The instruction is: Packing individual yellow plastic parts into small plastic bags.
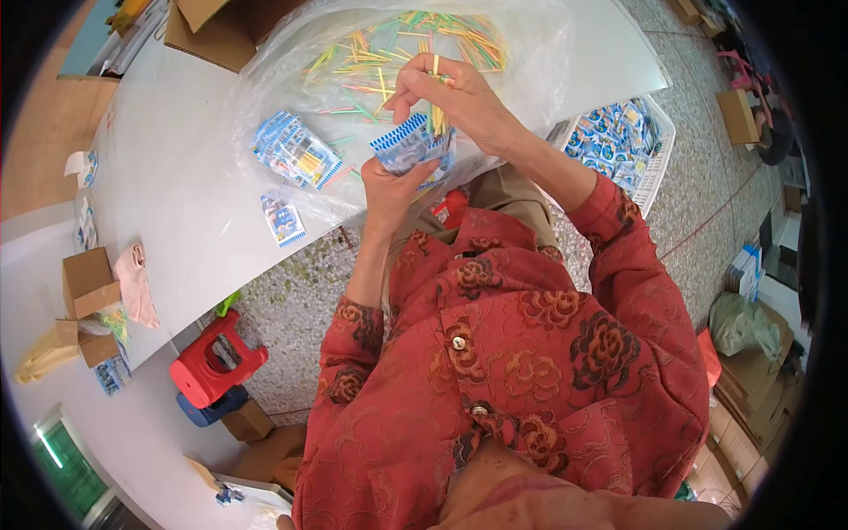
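Observation:
My left hand (394, 187) is closed round a small stack of blue-and-white packets (408, 148), its thumb lying across the front. Just above them, my right hand (459, 99) pinches several thin yellow and green sticks (437, 121), whose lower ends come down at the packets' edge. I cannot tell whether they are inside a packet. Beyond my hands, many loose coloured sticks (380, 44) lie scattered on a clear plastic sheet (291, 93). Left of my hands is a pile of similar packets (287, 146), with yellow sticks showing on it. One single packet (283, 219) lies nearer the table edge.
The white table (190, 208) curves away to the left. On my right stands a white basket (658, 150) full of packets. A cardboard box (212, 40) sits at the far left. Below the table are a red stool (208, 367) and a blue stool (212, 406).

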`<state>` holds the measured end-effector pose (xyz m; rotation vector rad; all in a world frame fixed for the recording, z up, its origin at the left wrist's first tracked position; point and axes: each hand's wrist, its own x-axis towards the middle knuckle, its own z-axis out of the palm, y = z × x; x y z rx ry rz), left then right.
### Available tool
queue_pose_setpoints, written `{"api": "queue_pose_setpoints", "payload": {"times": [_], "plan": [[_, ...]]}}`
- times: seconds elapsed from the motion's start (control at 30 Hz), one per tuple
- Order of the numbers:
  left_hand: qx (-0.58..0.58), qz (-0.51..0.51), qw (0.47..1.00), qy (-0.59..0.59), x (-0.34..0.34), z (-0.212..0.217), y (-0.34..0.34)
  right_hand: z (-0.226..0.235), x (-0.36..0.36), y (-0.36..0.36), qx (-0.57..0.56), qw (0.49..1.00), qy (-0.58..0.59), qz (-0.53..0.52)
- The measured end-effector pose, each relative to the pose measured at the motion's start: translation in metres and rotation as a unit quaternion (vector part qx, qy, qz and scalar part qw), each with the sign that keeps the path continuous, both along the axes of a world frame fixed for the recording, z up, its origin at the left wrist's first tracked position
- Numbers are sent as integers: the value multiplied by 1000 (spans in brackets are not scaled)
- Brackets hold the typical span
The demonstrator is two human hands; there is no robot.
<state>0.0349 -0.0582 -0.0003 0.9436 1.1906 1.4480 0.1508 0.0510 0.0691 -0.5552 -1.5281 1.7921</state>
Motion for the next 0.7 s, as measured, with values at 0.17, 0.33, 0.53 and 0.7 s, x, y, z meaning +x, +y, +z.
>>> {"api": "queue_pose_setpoints", "payload": {"times": [0.17, 0.33, 0.53, 0.7], "plan": [[-4, 0, 999, 54, -5, 3, 2, 2, -1, 4, 71, 996, -26, 56], [1, 7, 997, 78, -12, 5, 1, 5, -3, 4, 101, 991, -34, 82], [-19, -4, 999, -43, -13, 0, -1, 2, -4, 4, 64, 994, 34, 79], [-33, -20, 997, -63, -10, -7, 1, 3, -6, 6, -1, 996, 63, 64]]}}
